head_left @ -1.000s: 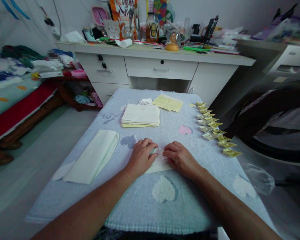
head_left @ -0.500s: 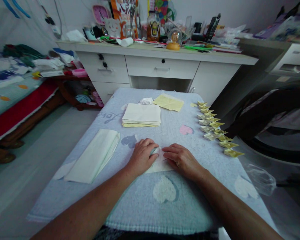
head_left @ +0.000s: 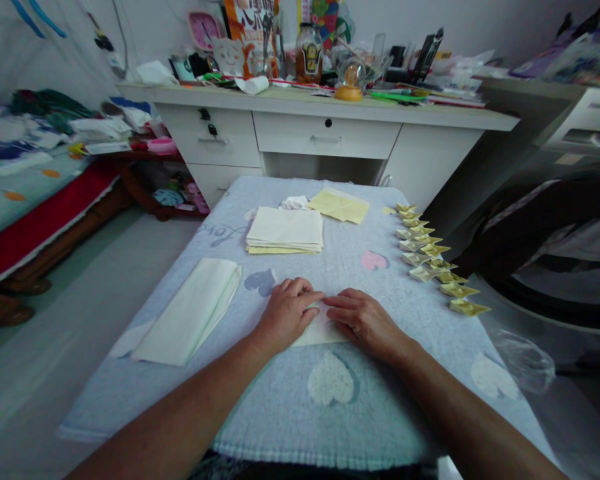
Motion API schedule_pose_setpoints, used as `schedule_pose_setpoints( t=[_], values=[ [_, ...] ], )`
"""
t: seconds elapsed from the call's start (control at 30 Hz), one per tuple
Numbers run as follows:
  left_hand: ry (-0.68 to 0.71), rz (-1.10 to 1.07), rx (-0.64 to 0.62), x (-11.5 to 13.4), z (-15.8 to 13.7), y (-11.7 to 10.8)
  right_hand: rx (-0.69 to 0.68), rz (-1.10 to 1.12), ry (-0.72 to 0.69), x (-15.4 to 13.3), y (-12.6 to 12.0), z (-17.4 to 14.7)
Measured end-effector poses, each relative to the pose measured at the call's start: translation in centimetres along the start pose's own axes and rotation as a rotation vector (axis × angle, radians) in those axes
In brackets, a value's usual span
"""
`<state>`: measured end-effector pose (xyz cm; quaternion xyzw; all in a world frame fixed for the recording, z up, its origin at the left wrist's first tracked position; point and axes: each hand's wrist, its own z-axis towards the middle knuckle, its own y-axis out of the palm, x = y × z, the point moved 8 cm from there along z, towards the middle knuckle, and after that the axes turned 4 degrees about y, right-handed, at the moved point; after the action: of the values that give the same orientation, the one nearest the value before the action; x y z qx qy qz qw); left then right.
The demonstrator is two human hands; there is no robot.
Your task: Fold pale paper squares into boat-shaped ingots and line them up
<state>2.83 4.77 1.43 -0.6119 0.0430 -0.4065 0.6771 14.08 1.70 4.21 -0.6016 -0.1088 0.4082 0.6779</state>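
Note:
A small pale sheet of paper [head_left: 319,335] lies on the cloth between my two hands, partly folded and largely covered by them. My left hand [head_left: 294,308] is closed on its left and upper part, thumb below and index finger stretched along the top edge. My right hand [head_left: 359,317] grips the right side, its fingers bent and pressed to the paper. The fingertips of both hands nearly meet at the upper edge. Beyond them sits a stack of cream paper [head_left: 285,228]. To the left lies a long folded pale sheet [head_left: 189,313].
Several folded paper boats [head_left: 433,257] line the right edge of the cloth-covered table [head_left: 280,413]. A yellow sheet [head_left: 339,204] and a crumpled white paper [head_left: 294,203] lie at the back. Behind stands a white desk [head_left: 325,137]; a washing machine [head_left: 580,153] is at right.
My left index finger has stretched rightward along the paper's top edge, toward my right fingertips. The small opening between left thumb and index finger has narrowed. My right hand has barely moved.

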Motion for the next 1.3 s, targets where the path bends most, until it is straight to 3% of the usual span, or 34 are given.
schedule_pose_setpoints(
  t=[0.37, 0.9, 1.13, 1.3],
  values=[
    [-0.012, 0.084, -0.017, 0.4, -0.1, 0.0, -0.003, 0.011, 0.035, 0.4, 0.1, -0.2],
    [-0.013, 0.003, -0.007, 0.0, -0.1, 0.0, 0.008, 0.062, 0.049, 0.8, 0.1, -0.5],
    [-0.01, -0.028, 0.0, -0.2, -0.1, -0.1, 0.091, -0.009, 0.334, 2.5, 0.3, -0.7],
    [-0.001, -0.045, -0.013, 0.0, 0.0, -0.2, 0.163, 0.028, 0.453, 3.8, 0.8, -0.5]
  ],
)
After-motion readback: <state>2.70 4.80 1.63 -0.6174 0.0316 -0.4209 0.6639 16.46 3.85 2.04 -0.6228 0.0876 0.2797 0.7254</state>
